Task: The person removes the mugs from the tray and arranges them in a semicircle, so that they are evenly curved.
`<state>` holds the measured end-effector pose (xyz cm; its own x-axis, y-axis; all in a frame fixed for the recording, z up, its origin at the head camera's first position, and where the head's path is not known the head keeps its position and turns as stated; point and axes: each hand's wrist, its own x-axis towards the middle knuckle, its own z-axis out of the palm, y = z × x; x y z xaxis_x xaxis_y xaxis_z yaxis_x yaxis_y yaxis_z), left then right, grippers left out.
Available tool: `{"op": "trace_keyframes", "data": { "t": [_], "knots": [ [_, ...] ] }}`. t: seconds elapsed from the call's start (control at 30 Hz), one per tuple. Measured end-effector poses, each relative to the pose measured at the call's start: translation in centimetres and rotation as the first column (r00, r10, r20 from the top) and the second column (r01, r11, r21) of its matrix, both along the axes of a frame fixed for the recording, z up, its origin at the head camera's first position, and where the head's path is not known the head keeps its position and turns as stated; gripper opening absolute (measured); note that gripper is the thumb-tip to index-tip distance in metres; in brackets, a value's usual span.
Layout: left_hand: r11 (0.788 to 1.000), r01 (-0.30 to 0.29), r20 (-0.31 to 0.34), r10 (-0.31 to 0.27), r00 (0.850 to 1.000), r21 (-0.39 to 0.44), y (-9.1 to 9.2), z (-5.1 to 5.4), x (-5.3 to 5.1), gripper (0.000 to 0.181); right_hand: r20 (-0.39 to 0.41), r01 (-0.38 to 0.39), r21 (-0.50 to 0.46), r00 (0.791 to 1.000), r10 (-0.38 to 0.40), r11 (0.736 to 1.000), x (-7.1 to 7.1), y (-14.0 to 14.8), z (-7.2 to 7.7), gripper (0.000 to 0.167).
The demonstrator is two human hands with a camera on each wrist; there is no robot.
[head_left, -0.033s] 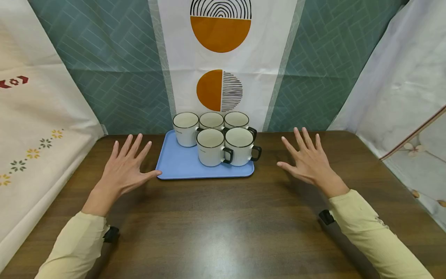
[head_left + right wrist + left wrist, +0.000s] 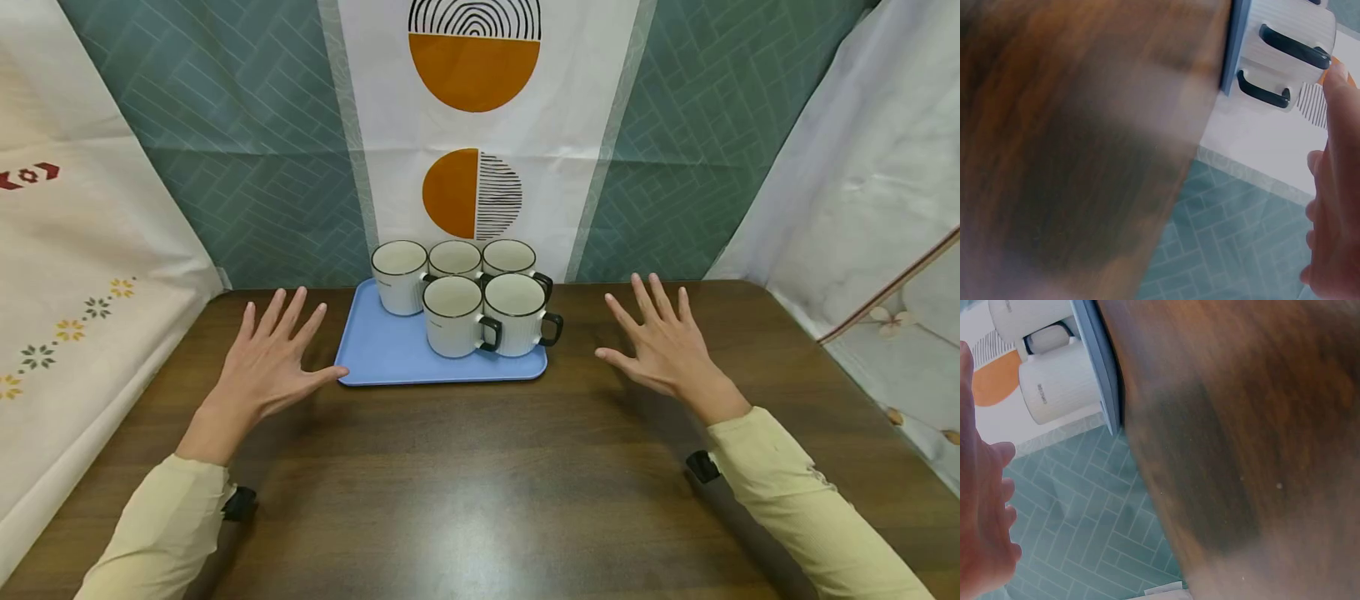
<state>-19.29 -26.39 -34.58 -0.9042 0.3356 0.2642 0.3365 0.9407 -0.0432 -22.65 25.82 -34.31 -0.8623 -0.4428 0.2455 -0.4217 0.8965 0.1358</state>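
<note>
Several white mugs with dark rims and black handles stand upright on a blue tray. Two are in front, the left mug and the right mug, with three behind, including a back left mug. Their visible handles point right. My left hand is spread left of the tray, its thumb tip overlapping the tray's near left corner in the head view; contact cannot be told. Apart from the mugs, my right hand is held with spread fingers to their right. Neither hand holds anything.
The tray stands toward the far side of a brown wooden table. Behind it hang a green patterned cloth and a white panel with orange half circles. Light cloths flank the table on both sides.
</note>
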Motion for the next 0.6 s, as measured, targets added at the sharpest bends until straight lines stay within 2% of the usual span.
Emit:
{"op": "trace_keyframes", "data": {
  "t": [0.4,0.5,0.6],
  "knots": [
    [0.999,0.010,-0.036,-0.012,0.999,-0.037,0.35,-0.27,-0.15,0.101,-0.062,-0.040,0.038,0.997,0.042,0.998,-0.31,-0.25,-0.26,0.082],
    [0.999,0.017,-0.035,-0.019,0.999,-0.041,0.54,-0.26,-0.27,0.101,-0.048,-0.020,0.055,0.999,0.023,0.998,-0.26,-0.14,-0.31,0.082],
    [1.000,0.016,-0.016,-0.016,1.000,-0.025,0.77,-0.23,-0.41,0.097,0.023,0.007,0.031,1.000,-0.007,1.000,-0.16,-0.04,-0.46,0.080]
  ]
}}
